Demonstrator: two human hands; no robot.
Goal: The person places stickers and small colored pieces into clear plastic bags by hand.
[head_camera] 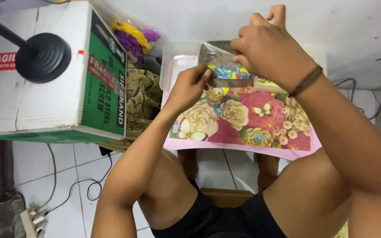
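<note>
Both hands pinch a small clear bag of coloured beads (226, 66) above the flowered table (243, 119). Left hand (189, 86) fingers closed on the bag's left lower edge, right hand (265, 50) closed on its top right. Table's front edge sits over the knees; open tile floor left of it. A white-and-green cardboard box (54, 75) with red labels stands left of the table.

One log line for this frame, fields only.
left hand: pinching bag edge | right hand: gripping bag top | bag: clear, coloured beads inside | below: floral tray | left side: cardboard box
</note>
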